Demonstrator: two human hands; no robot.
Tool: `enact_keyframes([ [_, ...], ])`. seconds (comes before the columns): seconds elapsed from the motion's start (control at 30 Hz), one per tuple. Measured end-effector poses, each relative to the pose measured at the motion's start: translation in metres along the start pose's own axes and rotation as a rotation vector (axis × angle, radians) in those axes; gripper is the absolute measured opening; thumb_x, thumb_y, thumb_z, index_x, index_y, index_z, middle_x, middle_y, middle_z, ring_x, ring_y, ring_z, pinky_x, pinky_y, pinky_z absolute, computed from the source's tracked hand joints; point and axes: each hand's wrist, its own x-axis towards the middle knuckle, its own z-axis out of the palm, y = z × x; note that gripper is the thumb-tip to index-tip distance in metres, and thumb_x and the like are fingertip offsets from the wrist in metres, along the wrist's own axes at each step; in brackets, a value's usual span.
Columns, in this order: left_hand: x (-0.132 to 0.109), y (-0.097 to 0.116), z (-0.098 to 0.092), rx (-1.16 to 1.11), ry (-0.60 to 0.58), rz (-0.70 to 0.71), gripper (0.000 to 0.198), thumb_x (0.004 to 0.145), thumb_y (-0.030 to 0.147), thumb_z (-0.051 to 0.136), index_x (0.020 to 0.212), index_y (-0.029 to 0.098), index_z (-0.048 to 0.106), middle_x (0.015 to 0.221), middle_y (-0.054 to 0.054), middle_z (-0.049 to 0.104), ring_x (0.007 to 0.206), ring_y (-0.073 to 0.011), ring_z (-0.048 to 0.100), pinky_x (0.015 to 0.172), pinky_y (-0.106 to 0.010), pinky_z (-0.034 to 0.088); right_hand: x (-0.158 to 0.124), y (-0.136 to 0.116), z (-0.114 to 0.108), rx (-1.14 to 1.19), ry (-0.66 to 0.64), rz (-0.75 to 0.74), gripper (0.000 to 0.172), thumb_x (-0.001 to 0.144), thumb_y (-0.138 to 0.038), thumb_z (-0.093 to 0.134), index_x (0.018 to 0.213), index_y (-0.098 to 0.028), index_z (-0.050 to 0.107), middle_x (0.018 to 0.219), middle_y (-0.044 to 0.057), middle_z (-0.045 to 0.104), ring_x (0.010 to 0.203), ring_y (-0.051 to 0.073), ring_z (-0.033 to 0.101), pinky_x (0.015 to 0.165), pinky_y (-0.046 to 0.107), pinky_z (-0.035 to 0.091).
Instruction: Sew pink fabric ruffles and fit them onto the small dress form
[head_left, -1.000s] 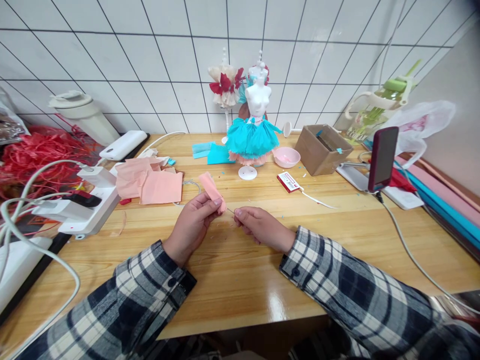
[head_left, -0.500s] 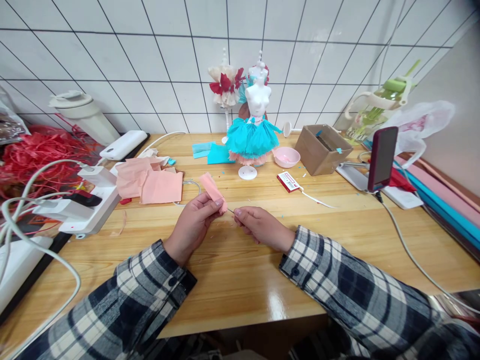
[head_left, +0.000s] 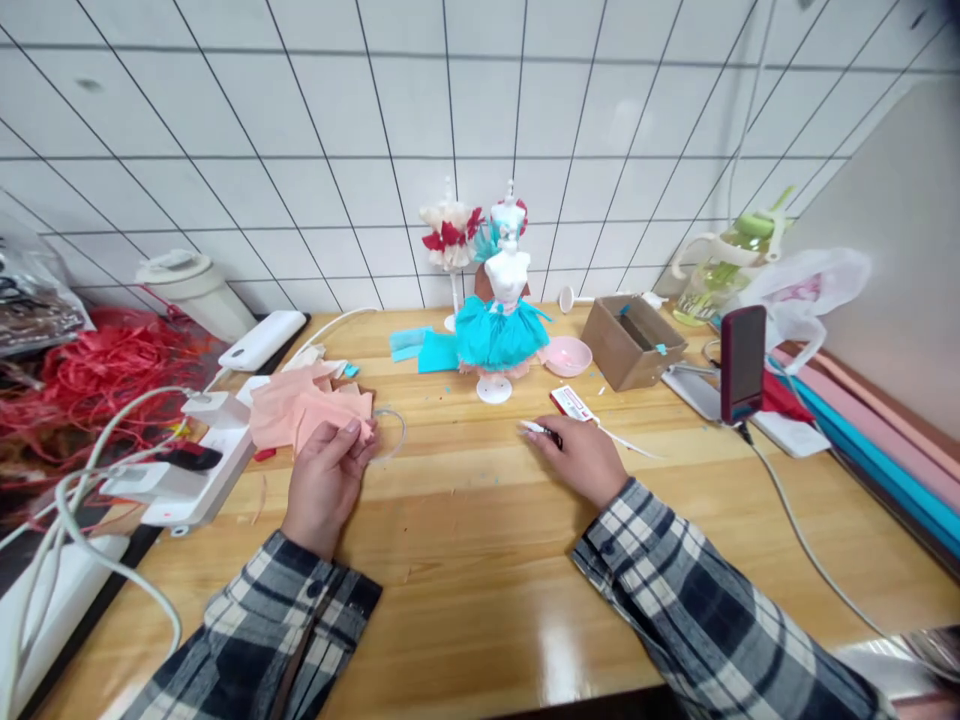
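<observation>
Head view: nearest, over the bare wooden surface (head_left: 480, 560), the two hands are well apart, each closed on something. The left hand (head_left: 322, 485) pinches thin pink paper (head_left: 365, 432) between thumb and fingers, at its own 1 to 2 o'clock; the right hand (head_left: 589, 460) grips a slim white-tipped tool (head_left: 535, 428), pointing to 10 o'clock. Such paper probably creases easily, so a light pinch close to the edge should serve best, with the tool held firm and its tip clear of the sheets. From the right hand, the held paper lies at about 9 o'clock. A little farther, pink sheets (head_left: 277, 408) lie at the left hand's 11 o'clock; where the held paper ends against them I cannot tell. A red-and-white packet (head_left: 574, 403) sits just beyond the right hand, at its 12. Farther back, the turquoise-skirted dress form (head_left: 501, 335) stands upright at the right hand's 11.
</observation>
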Motion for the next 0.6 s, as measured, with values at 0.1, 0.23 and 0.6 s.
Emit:
enact_keyframes([
  [0.1, 0.008, -0.001, -0.013, 0.045, 0.090, 0.087, 0.019, 0.071, 0.025, 0.076, 0.072, 0.019, 0.058, 0.072, 0.003, 0.063, 0.078, -0.0105, 0.063, 0.075, -0.020, 0.052, 0.000, 0.001, 0.002, -0.077, 0.049, 0.009, 0.029, 0.097, -0.037, 0.045, 0.108, -0.023, 0.069, 0.102, 0.007, 0.071, 0.097, 0.022, 0.062, 0.080, 0.031, 0.042],
  [0.23, 0.013, -0.005, -0.021, 0.127, 0.128, 0.125, 0.020, 0.071, 0.031, 0.076, 0.074, 0.019, 0.059, 0.072, 0.003, 0.064, 0.073, -0.0119, 0.061, 0.071, -0.023, 0.050, -0.003, -0.012, 0.007, -0.143, 0.207, -0.023, 0.030, 0.093, -0.031, 0.049, 0.116, -0.020, 0.066, 0.121, 0.013, 0.064, 0.115, 0.028, 0.053, 0.100, 0.043, 0.037],
  [0.6, 0.012, -0.006, -0.021, 0.405, 0.089, 0.143, 0.026, 0.074, 0.042, 0.072, 0.083, 0.019, 0.064, 0.074, -0.001, 0.068, 0.072, -0.0156, 0.061, 0.068, -0.026, 0.048, -0.021, -0.065, 0.050, -0.022, -0.079, -0.106, 0.082, 0.092, -0.057, 0.042, 0.149, 0.000, 0.028, 0.156, 0.022, 0.020, 0.145, 0.035, 0.017, 0.118, 0.052, 0.016],
])
